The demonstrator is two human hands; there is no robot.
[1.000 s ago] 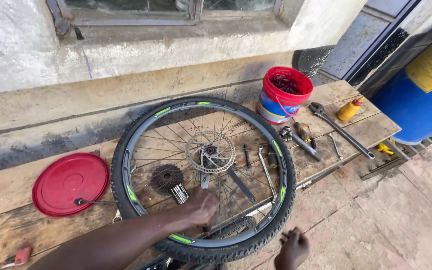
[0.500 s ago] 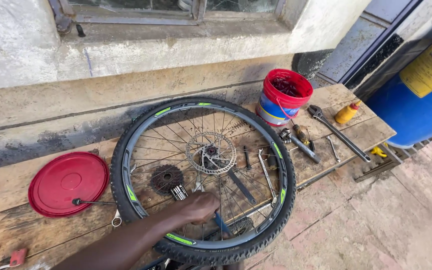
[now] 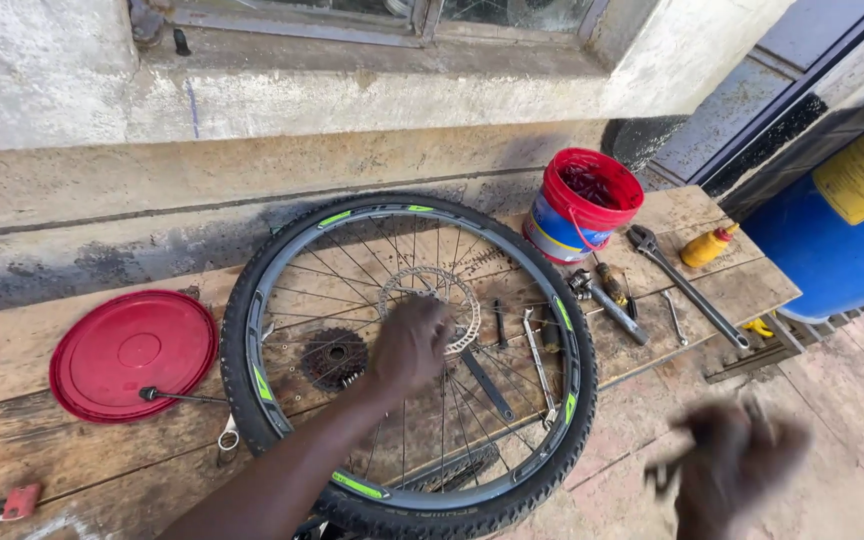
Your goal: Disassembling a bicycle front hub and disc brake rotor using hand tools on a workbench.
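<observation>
At the far left edge of the rough plank table [image 3: 72,465] lies a small red plastic piece [image 3: 20,500]. Next to it sits a round red plastic lid [image 3: 132,352], smooth and shallow, with a thin dark metal tool [image 3: 180,397] resting across its lower right rim. Just right of the lid, a bicycle wheel [image 3: 407,360] lies flat on the table: a black knobby rubber tyre around a grey rim with green marks, thin wire spokes running in to the hub. Seen through the spokes is a dark toothed sprocket cluster [image 3: 332,357], and at the hub a perforated steel brake disc [image 3: 432,305].

The left hand [image 3: 410,345] reaches over the spokes and rests on the hub area, fingers curled loosely down against the edge of the disc; whether it pinches anything is hidden under the palm. Slim wrenches [image 3: 537,355] lie under the right side of the wheel.

Further right stands a red plastic bucket [image 3: 582,205] with a blue band, then a long steel adjustable wrench [image 3: 687,285] and a small yellow squeeze bottle [image 3: 707,245]. Beyond the table's end is a big blue plastic drum [image 3: 837,250].

Low at the right, off the table, the right hand [image 3: 737,465] is heavily blurred; its fingers look spread, perhaps around something small and dark, but I cannot tell.
</observation>
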